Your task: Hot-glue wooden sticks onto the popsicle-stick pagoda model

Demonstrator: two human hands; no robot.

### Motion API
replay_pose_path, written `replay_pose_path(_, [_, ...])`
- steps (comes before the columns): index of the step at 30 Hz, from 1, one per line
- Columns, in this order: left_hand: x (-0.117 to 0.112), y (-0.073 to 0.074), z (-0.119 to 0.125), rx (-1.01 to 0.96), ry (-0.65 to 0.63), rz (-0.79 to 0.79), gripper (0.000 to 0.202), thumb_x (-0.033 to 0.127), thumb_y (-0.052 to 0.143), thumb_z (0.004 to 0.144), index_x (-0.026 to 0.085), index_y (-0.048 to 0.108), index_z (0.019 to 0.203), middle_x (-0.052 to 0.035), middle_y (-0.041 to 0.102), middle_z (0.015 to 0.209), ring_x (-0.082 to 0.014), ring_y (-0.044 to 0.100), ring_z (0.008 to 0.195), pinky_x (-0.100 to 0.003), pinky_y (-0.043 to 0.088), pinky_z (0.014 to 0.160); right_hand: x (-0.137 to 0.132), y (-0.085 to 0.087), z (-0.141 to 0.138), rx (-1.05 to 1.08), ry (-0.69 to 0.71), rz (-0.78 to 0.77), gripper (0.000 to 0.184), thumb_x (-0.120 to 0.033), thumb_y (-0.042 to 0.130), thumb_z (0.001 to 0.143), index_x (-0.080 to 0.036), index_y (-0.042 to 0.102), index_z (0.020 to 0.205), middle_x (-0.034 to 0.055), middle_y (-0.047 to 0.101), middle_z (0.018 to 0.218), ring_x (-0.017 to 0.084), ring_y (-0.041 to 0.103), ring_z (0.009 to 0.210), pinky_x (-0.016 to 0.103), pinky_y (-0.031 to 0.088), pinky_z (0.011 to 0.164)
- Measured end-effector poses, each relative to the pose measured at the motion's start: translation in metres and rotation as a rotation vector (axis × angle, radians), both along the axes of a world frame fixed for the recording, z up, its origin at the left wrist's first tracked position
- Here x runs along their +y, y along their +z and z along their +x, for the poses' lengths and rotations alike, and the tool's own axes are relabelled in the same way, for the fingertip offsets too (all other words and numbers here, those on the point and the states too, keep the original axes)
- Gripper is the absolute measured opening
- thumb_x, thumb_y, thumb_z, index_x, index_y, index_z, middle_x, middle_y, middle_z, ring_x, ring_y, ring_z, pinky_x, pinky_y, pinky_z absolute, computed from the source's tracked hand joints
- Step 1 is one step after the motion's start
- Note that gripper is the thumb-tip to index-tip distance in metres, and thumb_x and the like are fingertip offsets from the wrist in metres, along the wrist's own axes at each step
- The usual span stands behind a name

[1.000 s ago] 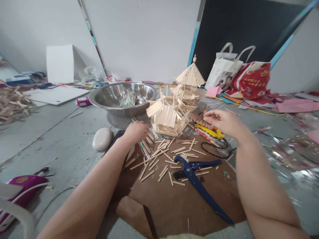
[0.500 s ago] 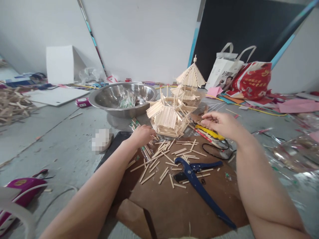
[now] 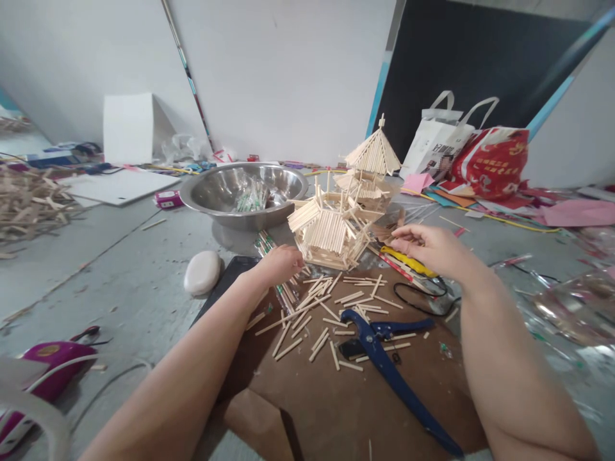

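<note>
Lying scattered — pale sticks (image 3: 312, 307), tiered stick model (image 3: 331, 230)

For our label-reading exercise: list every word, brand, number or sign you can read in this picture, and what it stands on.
Nothing here reads clearly.
Yellow print on the red bag: too blurred to read.
Dark print on the white bag: blurred.
Yellow label on the purple device: too small.
Marks on the pink box: too small.

L hand (image 3: 281, 264) low, fingers curled, palm down, R hand (image 3: 427, 246) raised, fingertips pinched
</note>
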State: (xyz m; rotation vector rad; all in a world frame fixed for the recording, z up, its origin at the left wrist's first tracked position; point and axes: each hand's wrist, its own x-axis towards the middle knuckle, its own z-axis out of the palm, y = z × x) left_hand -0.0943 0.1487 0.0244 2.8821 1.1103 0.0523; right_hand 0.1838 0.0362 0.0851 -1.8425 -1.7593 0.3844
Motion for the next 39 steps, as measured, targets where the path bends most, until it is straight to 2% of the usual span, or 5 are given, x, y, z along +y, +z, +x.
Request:
replay_pose_path(11, [0.005,0.016,-0.008,-0.066,0.163,-0.233,0.033,0.018,0.039,0.068,0.017,0.058,0.096,-0.0020,0.061,0.074,-0.0134,0.054,0.068,-0.023,0.038,0.061,-0.001,0.005,-0.008,0.006,-0.016,-0.044,0.031,-0.044,0.052,0.068,-0.022,0.057,0.088,0.0029,0.064,0.086,0.016,0.058,0.074,0.027,0.045,0.064])
replay_pose_path(19, [0.002,0.021,-0.014,-0.137,0.174,-0.622,0.021,0.023,0.043,0.066,0.016,0.052,0.083,0.0013,0.060,0.066,-0.0107,0.054,0.052,-0.022,0.040,0.051,-0.001,0.002,-0.008,-0.030,0.000,-0.025,0.033,-0.047,0.051,0.068,-0.022,0.058,0.088,0.0030,0.065,0.083,0.016,0.059,0.072,0.027,0.045,0.063])
replay_pose_path(30, [-0.013,0.030,0.001,0.020,0.010,-0.407,0.012,0.027,0.049,0.061,0.017,0.055,0.065,0.0004,0.056,0.060,-0.0119,0.049,0.056,-0.022,0.032,0.052,-0.004,0.007,-0.016,-0.128,0.069,-0.060,0.035,-0.047,0.047,0.071,-0.022,0.058,0.092,0.0036,0.064,0.087,0.016,0.058,0.075,0.027,0.041,0.063])
replay_pose_path(33, [-0.018,0.030,0.004,0.036,-0.020,-0.381,0.011,0.027,0.051,0.060,0.017,0.055,0.062,0.0007,0.056,0.059,-0.0114,0.047,0.055,-0.021,0.030,0.050,-0.008,0.005,-0.034,-0.140,0.165,-0.087,0.031,-0.047,0.047,0.071,-0.024,0.059,0.088,0.0014,0.065,0.083,0.015,0.057,0.074,0.026,0.040,0.063])
replay_pose_path(39, [-0.019,0.024,0.005,0.066,-0.033,-0.393,0.010,0.020,0.048,0.058,0.017,0.058,0.060,0.0011,0.056,0.057,-0.0104,0.046,0.052,-0.021,0.029,0.049,-0.016,-0.016,-0.095,-0.372,0.613,-0.208,0.022,-0.035,0.045,0.075,-0.022,0.061,0.081,0.0019,0.065,0.081,0.015,0.057,0.074,0.025,0.036,0.060])
